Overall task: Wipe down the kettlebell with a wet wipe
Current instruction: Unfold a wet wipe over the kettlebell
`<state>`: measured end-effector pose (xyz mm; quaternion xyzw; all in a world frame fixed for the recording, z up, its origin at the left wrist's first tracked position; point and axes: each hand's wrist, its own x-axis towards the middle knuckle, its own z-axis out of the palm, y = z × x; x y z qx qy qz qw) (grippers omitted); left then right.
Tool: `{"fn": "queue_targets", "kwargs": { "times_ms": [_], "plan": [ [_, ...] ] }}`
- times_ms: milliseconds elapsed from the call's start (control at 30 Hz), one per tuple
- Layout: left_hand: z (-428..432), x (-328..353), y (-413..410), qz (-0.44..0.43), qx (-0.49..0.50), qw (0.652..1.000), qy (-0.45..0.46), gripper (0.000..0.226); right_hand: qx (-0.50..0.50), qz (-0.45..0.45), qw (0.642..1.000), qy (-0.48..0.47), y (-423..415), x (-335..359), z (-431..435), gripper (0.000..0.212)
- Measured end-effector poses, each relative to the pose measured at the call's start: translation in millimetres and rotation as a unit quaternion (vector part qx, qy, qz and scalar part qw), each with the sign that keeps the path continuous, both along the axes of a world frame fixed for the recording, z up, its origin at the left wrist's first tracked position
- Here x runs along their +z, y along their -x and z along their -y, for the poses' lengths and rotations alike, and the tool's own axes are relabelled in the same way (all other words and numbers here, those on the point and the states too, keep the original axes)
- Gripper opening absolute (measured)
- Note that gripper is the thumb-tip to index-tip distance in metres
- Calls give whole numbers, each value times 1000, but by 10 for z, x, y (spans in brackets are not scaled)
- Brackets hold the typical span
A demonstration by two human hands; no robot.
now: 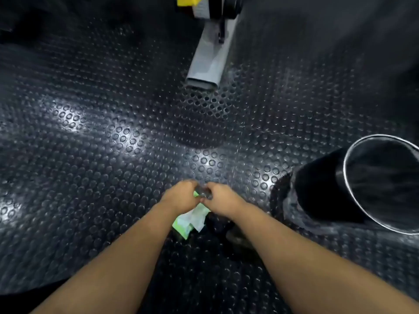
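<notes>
Both hands meet just in front of the body over the studded rubber floor [90, 132]. Left hand [179, 196] and right hand [221, 197] are each curled, fingertips pressed together on something small and dark between them. It's blurred, so I can't tell what it is; my guess is the flap or seal of the pack.

Green-and-white wet wipe pack [189, 219] hangs directly under the two hands, touching both, mostly below the left hand's palm. Its long axis runs diagonally, from the fingertips back and down-left toward the left wrist. A white sheet or flap edge shows at its lower right, under the right wrist.

Kettlebell: not identifiable in view. A dark lump on the floor under the right forearm, just behind the right hand, is too murky to call.

Black bin with a chrome rim [362, 184] stands well right of the right hand, mouth tilted toward the camera. Grey machine foot [208, 57] is far ahead of both hands.

Judgement: step in hand is opening the pack or pulling out a wipe; wiping not started. Right hand looks like the puller, left hand the anchor. The next move turns on a pull away from the pack's upper end, then finding the kettlebell.
</notes>
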<state>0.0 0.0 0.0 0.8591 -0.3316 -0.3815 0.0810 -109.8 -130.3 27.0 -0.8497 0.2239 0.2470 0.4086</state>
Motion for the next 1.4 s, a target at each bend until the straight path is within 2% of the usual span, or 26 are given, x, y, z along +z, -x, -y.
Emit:
{"fn": "queue_targets", "kwargs": {
  "times_ms": [133, 367, 433, 500, 533, 667, 767, 867, 1000, 1067, 1167, 1233, 1333, 1400],
  "plan": [
    [-23, -22, -19, 16, -29, 999, -27, 38, 11, -18, 1000, 23, -8, -48, 18, 40],
    [-146, -210, 169, 93, -123, 973, -175, 75, 101, -48, 991, 71, -86, 105, 208, 39],
    [-185, -291, 348, 135, -140, 962, -189, 63, 106, -53, 989, 87, -118, 206, 311, 38],
    [-204, -360, 468, 161, -138, 961, -176, 36, 96, -55, 989, 96, -154, 276, 415, 37],
    [-198, -360, 509, 158, -134, 964, -168, 31, 88, -48, 990, 97, -146, 299, 461, 36],
    [-46, -76, 530, 57, -15, 995, -79, 28, 40, -33, 996, 72, 66, 417, 472, 31],
    [138, 310, 493, -17, 63, 997, 34, 31, 17, -49, 997, 48, 278, 481, 368, 30],
    [340, 595, 418, -25, 78, 990, 118, 41, -25, -21, 999, 13, 374, 534, 331, 52],
    [577, 905, 297, -42, 52, 983, 173, 19, -119, 62, 990, -38, 440, 674, 529, 45],
    [656, 1140, 302, -54, 34, 978, 200, 19, -189, 90, 974, -85, 614, 860, 643, 43],
    [777, 1625, 379, -53, 0, 975, 214, 31, -314, 152, 918, -189, 949, 1193, 711, 29],
    [859, 1939, 476, -66, -9, 970, 236, 38, -363, 195, 884, -223, 1141, 1440, 709, 17],
    [919, 2368, 699, -80, -17, 957, 279, 26, -415, 258, 831, -266, 1375, 1854, 692, 11],
    [869, 2638, 862, -88, -3, 944, 317, 21, -428, 289, 810, -277, 1502, 2139, 666, 11]
  ]
}}
